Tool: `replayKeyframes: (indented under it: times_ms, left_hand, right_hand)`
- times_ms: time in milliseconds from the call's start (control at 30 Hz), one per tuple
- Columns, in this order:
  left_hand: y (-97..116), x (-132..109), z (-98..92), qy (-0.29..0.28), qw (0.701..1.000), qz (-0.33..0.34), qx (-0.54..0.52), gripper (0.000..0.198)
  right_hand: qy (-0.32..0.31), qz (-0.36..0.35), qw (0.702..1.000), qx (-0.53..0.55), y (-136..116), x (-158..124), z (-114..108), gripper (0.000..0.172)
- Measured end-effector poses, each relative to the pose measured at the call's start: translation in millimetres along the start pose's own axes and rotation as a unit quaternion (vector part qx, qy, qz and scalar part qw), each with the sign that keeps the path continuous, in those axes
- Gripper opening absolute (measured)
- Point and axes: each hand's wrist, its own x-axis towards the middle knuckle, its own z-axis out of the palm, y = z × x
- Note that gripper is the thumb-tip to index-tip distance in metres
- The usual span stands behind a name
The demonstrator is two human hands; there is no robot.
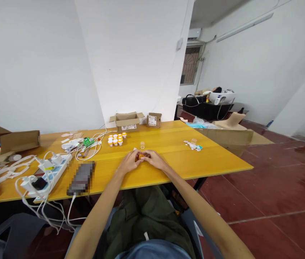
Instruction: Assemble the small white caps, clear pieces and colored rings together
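A seated person's bare left arm (99, 210) and right arm (198, 203) stretch forward, angling inward; the left hand (129, 162) and right hand (154, 159) meet nearly tip to tip, fingers (147, 153) curled; the backs of both hands show.

To the right of the clear cup (142, 145), a broad stretch of bare tabletop (168, 142) is left open, interrupted only farther out by a small heap of white and teal pieces (194, 146). Behind the cup, an open strip is bounded by a small carton (154, 121) and, slightly left, a larger carton (128, 123) with flaps spread. Left of the cup, passage is obstructed by grouped jars (115, 140), though a narrow lane is left between. Farther left, the surface is crowded by white cables (98, 144), a green packet (88, 141) and a power strip (63, 167). Directly nearer than the cup, the way is occupied by both hands (130, 160) (153, 159), between whose fingers an orange piece (140, 156) is held.
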Motion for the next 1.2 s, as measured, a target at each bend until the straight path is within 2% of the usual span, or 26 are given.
replayKeyframes:
  times_ms: [133,267,400,533,733,967,1200]
  left_hand:
    - [-1.1,3.5,6.1,0.021,0.996,-0.036,-0.079,0.021]
    - [-3.8,8.9,17.0,0.056,0.977,-0.075,-0.191,0.025]
    - [-6.4,13.1,27.5,0.087,0.958,-0.077,-0.261,0.029]
    - [-7.1,16.9,33.9,0.119,0.949,-0.073,-0.283,0.038]
    - [-2.1,20.7,38.5,0.168,0.939,-0.08,-0.289,0.034]
    - [1.7,15.0,35.4,0.154,0.95,-0.067,-0.262,0.022]
    - [-1.1,13.5,36.1,0.129,0.945,-0.077,-0.289,0.02]
  right_hand:
    - [0.013,0.012,0.997,0.074,5.3,0.3,0.6,0.025]
    - [0.041,0.026,0.992,0.119,11.8,1.7,-0.6,0.029]
    - [0.071,0.041,0.986,0.147,17.0,2.9,-3.1,0.032]
    - [0.08,0.049,0.98,0.178,18.3,3.4,-4.6,0.034]
    - [0.093,0.044,0.974,0.203,14.4,2.3,-6.5,0.038]
    - [0.076,0.034,0.974,0.209,11.2,0.0,-6.6,0.04]
    - [0.066,0.051,0.978,0.191,11.7,-1.1,-6.0,0.043]
